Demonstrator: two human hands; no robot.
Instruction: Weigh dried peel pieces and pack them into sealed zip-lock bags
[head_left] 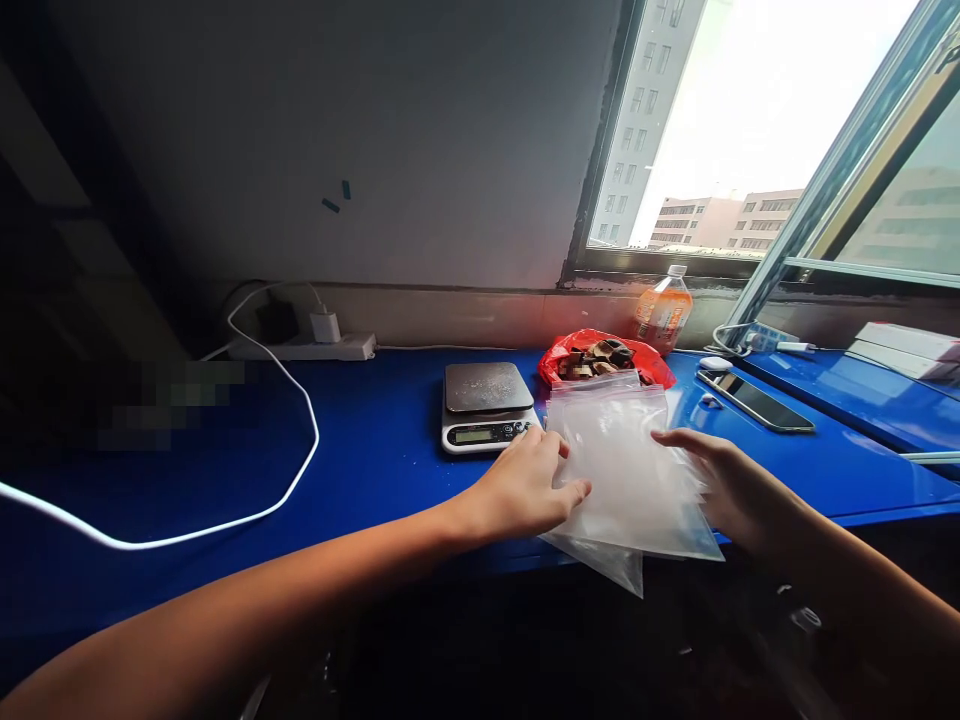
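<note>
Forearms (285, 580) out front, left hand (525, 485) and right hand (720, 485) grasping bags (622, 470) between their fingers (556, 443), probably so none slips.

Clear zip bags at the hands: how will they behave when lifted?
The plastic bags are probably floppy, as the sheets look thin and translucent. They may slide over one another, since their surfaces look glossy and their lower corners fan out of line. Likely light for their size: they look flat, with nothing visible inside.
</note>
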